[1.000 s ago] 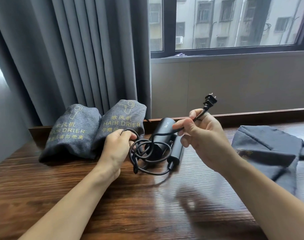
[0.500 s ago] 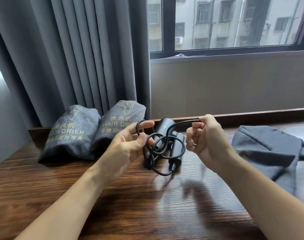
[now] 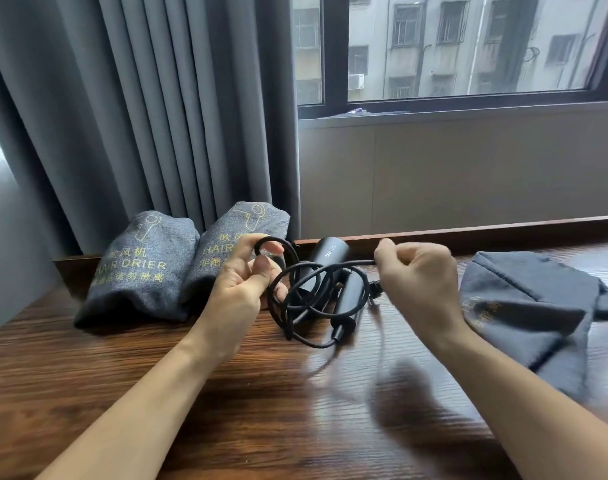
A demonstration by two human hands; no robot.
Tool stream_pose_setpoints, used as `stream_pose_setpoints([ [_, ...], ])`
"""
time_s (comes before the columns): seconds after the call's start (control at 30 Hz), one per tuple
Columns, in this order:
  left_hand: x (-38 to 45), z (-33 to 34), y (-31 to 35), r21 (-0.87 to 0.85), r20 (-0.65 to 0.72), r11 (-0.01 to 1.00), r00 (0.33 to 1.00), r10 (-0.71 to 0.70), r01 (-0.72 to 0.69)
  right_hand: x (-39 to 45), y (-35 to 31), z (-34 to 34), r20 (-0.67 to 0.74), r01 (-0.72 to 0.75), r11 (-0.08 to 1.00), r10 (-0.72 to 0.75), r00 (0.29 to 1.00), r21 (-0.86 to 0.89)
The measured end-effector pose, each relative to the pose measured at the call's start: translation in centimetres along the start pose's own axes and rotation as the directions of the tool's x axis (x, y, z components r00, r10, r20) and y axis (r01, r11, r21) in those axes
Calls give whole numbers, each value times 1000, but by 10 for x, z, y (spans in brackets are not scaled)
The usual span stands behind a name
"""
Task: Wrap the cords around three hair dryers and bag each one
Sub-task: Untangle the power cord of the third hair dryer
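So far left, two stuffed grey hair-drier bags [image 3: 141,268] [image 3: 240,237] sit by the curtain [image 3: 139,109]. Left hand [image 3: 241,289] pinches the black cord's [image 3: 316,292] loops, right hand [image 3: 420,271] curls tight round its plug end – black hair dryer [image 3: 330,268] hangs between them above the wooden table [image 3: 226,393]. Empty grey bag [image 3: 524,306] lies far right.

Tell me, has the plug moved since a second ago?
Yes. The plug was held up high against the wall, above the right hand; now it hangs below that hand's fingers, down level with the wooden ledge.
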State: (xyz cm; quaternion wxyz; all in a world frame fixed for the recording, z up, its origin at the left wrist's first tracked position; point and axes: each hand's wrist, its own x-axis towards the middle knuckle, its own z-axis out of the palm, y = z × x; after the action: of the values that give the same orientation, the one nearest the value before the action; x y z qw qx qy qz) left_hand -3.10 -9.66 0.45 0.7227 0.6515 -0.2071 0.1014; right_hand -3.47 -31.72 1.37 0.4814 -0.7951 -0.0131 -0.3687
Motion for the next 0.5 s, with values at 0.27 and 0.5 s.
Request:
stream_pose_setpoints([
  [0.27,-3,6,-1,181,-33,980,995,89,-82,-18,10,18,336,655,756,-611,716,-20],
  [0.5,-4,10,-3,131,-86,991,996,17,-5,-16,18,23,471,573,806,-568,675,152],
])
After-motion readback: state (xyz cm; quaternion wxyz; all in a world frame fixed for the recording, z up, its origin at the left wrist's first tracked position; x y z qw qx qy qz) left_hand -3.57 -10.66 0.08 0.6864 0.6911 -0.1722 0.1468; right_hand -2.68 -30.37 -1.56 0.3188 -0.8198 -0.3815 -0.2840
